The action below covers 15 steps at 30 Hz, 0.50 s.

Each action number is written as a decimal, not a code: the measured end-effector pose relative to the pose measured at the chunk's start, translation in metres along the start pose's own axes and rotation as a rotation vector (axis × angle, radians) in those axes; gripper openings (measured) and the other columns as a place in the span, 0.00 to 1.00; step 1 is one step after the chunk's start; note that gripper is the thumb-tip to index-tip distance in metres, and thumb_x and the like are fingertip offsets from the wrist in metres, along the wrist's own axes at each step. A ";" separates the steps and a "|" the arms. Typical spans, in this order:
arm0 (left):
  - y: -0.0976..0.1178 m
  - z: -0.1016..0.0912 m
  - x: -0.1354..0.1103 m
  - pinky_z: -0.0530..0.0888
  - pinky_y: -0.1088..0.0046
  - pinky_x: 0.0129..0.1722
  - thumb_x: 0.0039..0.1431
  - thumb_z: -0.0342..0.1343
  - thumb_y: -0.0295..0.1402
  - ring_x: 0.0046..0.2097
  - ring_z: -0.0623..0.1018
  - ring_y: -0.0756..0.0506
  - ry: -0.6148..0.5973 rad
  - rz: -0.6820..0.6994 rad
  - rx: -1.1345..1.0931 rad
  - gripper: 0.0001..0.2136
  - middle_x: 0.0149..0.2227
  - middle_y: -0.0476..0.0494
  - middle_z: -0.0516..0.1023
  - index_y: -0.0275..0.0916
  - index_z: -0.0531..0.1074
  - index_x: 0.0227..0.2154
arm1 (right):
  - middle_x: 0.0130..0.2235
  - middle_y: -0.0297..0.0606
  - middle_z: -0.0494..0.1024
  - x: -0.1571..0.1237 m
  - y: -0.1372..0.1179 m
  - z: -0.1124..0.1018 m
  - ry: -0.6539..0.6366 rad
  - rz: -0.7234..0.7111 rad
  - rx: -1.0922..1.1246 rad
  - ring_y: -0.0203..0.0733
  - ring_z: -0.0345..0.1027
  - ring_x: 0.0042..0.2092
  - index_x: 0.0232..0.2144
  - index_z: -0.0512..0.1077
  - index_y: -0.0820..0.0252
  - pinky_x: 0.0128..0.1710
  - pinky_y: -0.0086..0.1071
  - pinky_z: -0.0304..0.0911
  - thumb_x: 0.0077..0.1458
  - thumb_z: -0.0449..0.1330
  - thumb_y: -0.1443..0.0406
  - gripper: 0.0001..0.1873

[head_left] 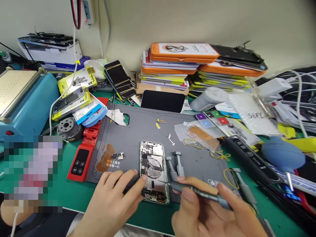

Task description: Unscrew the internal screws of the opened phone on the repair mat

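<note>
An opened phone (pixel 154 184) lies on the grey work mat (pixel 138 131), its inner parts and a round coil showing. My right hand (pixel 209 210) grips a slim dark screwdriver (pixel 204 194), whose thin tip points left over the lower half of the phone. At the phone's left edge is my left hand (pixel 116 194), fingers curled around a black object (pixel 131 183) that is mostly hidden; its index fingertip reaches the phone's frame. Two grey screwdrivers (pixel 179 164) lie just right of the phone. A small metal phone part (pixel 118 155) rests to the left.
A red device with touch buttons (pixel 80 164) borders the mat's left side. Behind stand stacked orange boxes (pixel 182 54) and a dark phone screen (pixel 163 101). A black pen-like tool (pixel 249 158) and blue air blower (pixel 282 153) lie right. Another person's hand (pixel 14 207) holds a blurred-out phone.
</note>
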<state>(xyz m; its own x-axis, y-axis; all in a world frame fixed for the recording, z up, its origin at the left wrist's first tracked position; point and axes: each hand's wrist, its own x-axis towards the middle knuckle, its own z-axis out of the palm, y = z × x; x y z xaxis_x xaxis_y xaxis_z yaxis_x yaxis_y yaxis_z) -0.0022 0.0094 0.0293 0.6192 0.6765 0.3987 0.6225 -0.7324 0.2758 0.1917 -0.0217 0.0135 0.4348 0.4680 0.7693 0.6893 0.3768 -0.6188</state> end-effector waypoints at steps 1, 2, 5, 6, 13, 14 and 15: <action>0.001 0.001 0.000 0.68 0.61 0.50 0.82 0.52 0.29 0.50 0.76 0.42 0.007 0.007 0.034 0.14 0.55 0.45 0.85 0.40 0.80 0.60 | 0.41 0.42 0.84 -0.002 0.002 -0.001 -0.031 -0.061 -0.038 0.44 0.83 0.33 0.66 0.74 0.64 0.28 0.32 0.81 0.59 0.73 0.80 0.34; 0.002 0.003 -0.001 0.67 0.60 0.50 0.81 0.53 0.28 0.50 0.76 0.41 0.011 0.010 0.059 0.14 0.55 0.45 0.85 0.39 0.80 0.60 | 0.41 0.43 0.85 -0.003 0.003 -0.001 -0.059 -0.100 -0.060 0.45 0.83 0.33 0.66 0.74 0.66 0.28 0.31 0.80 0.59 0.73 0.80 0.34; 0.003 0.005 -0.004 0.67 0.60 0.51 0.80 0.53 0.27 0.50 0.76 0.41 -0.006 0.019 0.077 0.15 0.56 0.45 0.86 0.39 0.80 0.60 | 0.41 0.44 0.86 -0.005 0.003 0.001 -0.099 -0.098 -0.039 0.45 0.84 0.35 0.64 0.74 0.68 0.32 0.31 0.83 0.62 0.71 0.80 0.30; 0.003 0.006 -0.004 0.67 0.59 0.52 0.79 0.53 0.26 0.50 0.76 0.41 -0.012 0.026 0.077 0.15 0.57 0.44 0.86 0.39 0.80 0.61 | 0.41 0.44 0.86 -0.005 0.003 0.003 -0.115 -0.080 -0.020 0.45 0.85 0.35 0.64 0.75 0.68 0.33 0.31 0.83 0.63 0.70 0.80 0.29; 0.000 0.007 -0.007 0.67 0.58 0.56 0.77 0.53 0.22 0.53 0.76 0.40 -0.016 0.043 0.067 0.18 0.58 0.42 0.85 0.37 0.79 0.62 | 0.42 0.45 0.86 -0.009 0.000 0.007 -0.161 0.026 0.020 0.46 0.85 0.39 0.62 0.76 0.64 0.37 0.34 0.85 0.62 0.68 0.82 0.28; 0.000 0.007 -0.007 0.67 0.58 0.56 0.76 0.53 0.22 0.53 0.76 0.40 -0.023 0.043 0.060 0.18 0.58 0.41 0.85 0.37 0.79 0.63 | 0.42 0.44 0.86 -0.010 -0.002 0.007 -0.167 0.069 0.016 0.46 0.85 0.39 0.61 0.76 0.61 0.36 0.36 0.85 0.63 0.68 0.80 0.26; 0.001 0.007 -0.007 0.67 0.58 0.56 0.76 0.53 0.22 0.54 0.76 0.39 -0.030 0.041 0.053 0.18 0.58 0.41 0.85 0.37 0.79 0.63 | 0.42 0.44 0.86 -0.011 -0.003 0.006 -0.173 0.107 0.013 0.47 0.85 0.39 0.60 0.76 0.59 0.36 0.37 0.85 0.64 0.68 0.79 0.24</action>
<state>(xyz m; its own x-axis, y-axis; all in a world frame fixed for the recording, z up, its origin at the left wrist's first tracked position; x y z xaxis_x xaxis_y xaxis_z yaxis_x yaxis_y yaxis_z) -0.0031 0.0045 0.0206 0.6584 0.6482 0.3826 0.6202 -0.7552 0.2123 0.1810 -0.0229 0.0059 0.3980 0.6358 0.6614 0.6365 0.3278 -0.6981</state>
